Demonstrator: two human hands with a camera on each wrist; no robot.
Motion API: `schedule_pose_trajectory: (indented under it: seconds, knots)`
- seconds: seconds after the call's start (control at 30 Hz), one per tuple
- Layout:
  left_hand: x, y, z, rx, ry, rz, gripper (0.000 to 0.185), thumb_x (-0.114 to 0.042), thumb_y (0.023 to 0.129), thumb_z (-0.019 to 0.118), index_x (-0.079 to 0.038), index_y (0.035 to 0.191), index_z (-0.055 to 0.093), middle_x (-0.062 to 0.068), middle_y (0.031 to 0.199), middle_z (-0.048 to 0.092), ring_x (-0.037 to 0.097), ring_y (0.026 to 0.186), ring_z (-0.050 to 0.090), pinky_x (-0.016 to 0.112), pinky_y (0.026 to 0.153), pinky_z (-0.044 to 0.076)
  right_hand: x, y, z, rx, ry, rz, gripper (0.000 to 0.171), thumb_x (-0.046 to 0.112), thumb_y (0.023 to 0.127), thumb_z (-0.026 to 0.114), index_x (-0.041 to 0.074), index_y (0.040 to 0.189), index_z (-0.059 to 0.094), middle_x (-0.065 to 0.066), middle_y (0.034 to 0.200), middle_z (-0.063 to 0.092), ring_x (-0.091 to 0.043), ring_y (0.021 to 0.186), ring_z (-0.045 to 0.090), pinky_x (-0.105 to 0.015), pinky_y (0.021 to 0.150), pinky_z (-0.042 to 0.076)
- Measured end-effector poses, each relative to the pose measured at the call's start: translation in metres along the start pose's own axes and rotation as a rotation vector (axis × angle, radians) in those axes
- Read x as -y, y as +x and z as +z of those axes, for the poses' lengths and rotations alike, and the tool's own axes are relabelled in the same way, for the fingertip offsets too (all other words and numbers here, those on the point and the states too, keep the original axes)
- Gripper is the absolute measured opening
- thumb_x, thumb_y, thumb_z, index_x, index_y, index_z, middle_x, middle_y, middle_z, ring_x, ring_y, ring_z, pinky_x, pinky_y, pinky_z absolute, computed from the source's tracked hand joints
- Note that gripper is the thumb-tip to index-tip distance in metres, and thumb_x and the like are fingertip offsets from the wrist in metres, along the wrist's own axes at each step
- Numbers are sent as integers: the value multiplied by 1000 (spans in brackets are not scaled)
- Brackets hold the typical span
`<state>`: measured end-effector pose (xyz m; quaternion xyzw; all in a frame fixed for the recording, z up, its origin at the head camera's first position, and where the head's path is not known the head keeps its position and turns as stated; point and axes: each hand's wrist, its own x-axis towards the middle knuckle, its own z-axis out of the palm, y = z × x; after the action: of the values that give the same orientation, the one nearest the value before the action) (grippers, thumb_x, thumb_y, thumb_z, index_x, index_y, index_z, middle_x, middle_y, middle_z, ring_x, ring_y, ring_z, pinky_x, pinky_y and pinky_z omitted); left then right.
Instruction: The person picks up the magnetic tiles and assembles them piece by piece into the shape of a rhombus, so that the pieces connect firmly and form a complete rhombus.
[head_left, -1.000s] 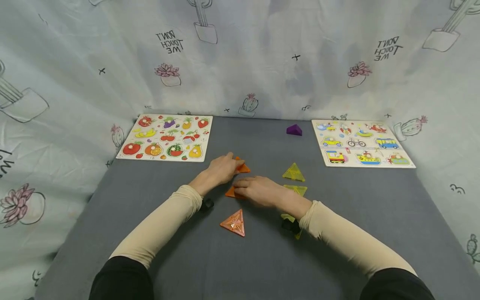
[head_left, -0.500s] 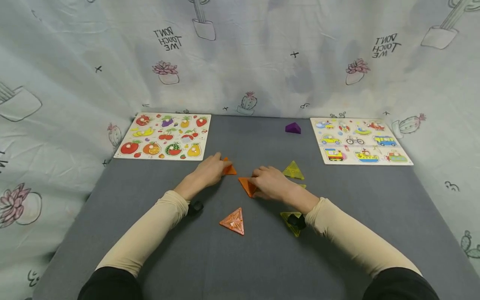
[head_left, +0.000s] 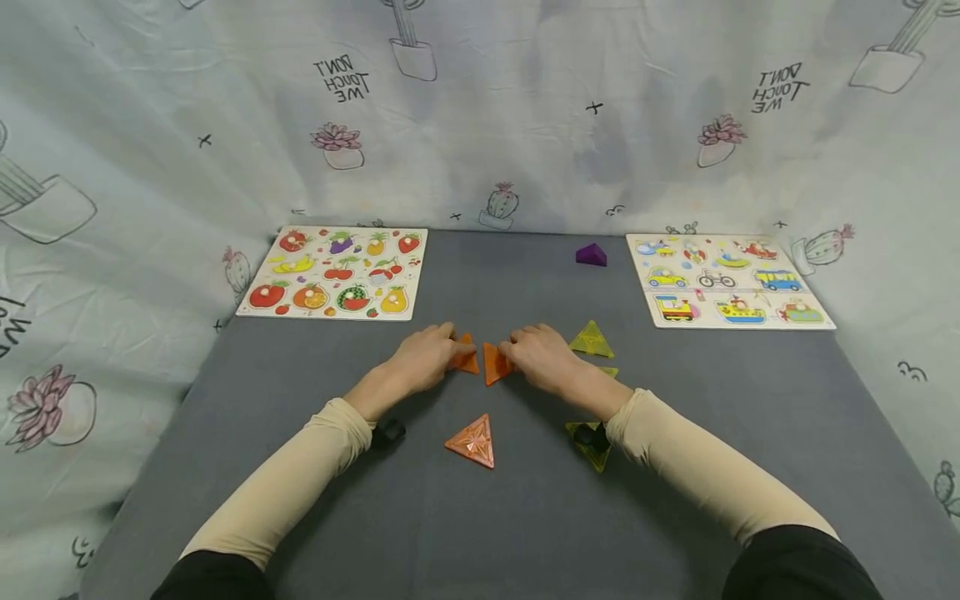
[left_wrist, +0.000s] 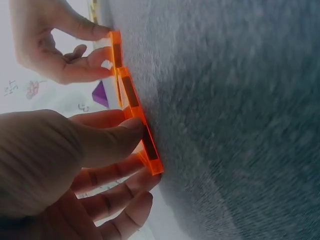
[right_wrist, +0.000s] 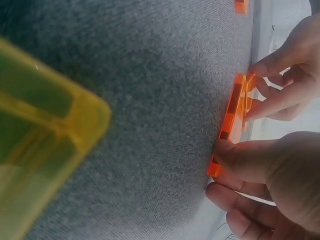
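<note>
Near frame centre, the left hand (head_left: 418, 360) pinches the left orange triangle (head_left: 468, 362) and the right hand (head_left: 546, 358) the right orange triangle (head_left: 492, 367). An uneven grip could twist either askew; a lowered right sleeve (head_left: 697, 467) could nudge the lowest yellow triangle (head_left: 597, 459), right of centre.

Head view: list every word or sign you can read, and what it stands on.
"DON'T TOUCH WE", on the cloth, left and right; looks reversed, last word perhaps "ME".
"x", small marks on the cloth.
Lettering at the cloth's left edge: cut off, unreadable.
Fruit board and vehicle board: any print too small to read.
</note>
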<state>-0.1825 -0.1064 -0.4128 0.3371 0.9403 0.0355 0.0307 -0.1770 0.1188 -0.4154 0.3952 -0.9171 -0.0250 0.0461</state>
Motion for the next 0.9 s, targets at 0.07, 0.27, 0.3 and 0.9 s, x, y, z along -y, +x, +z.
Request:
schedule_pose_trajectory:
  seconds: [0.07, 0.27, 0.3, 0.9]
  knots:
    - [-1, 0, -1, -7, -5, 21, 39, -2, 90, 67, -19, 125, 69, 12, 103, 62, 29, 85, 60, 42, 71, 53, 0, 0, 0, -11, -1, -3, 23, 6, 85, 74, 11, 107, 71, -7, 89, 68, -24, 80, 66, -38, 67, 52]
    - [-2, 1, -1, -13, -44, 43, 43, -6, 86, 72, -7, 128, 63, 12, 104, 64, 30, 89, 63, 42, 78, 54, 0, 2, 1, -46, 25, -17, 14, 8, 88, 71, 10, 101, 71, -6, 83, 65, -21, 69, 63, -33, 55, 48]
    - [-2, 1, -1, -7, -55, 37, 42, -8, 86, 73, -6, 127, 63, 12, 104, 64, 29, 89, 62, 42, 78, 53, 1, 2, 1, -47, 27, -14, 14, 7, 88, 71, 9, 102, 71, -7, 83, 65, -21, 69, 64, -33, 55, 49]
    - [-1, 6, 1, 34, -118, 19, 24, -20, 83, 79, -4, 100, 70, 7, 83, 52, 20, 70, 47, 30, 64, 37, 1, 1, -14, -57, 485, 217, 21, 13, 87, 73, 5, 106, 72, -12, 100, 73, -23, 82, 68, -37, 70, 55]
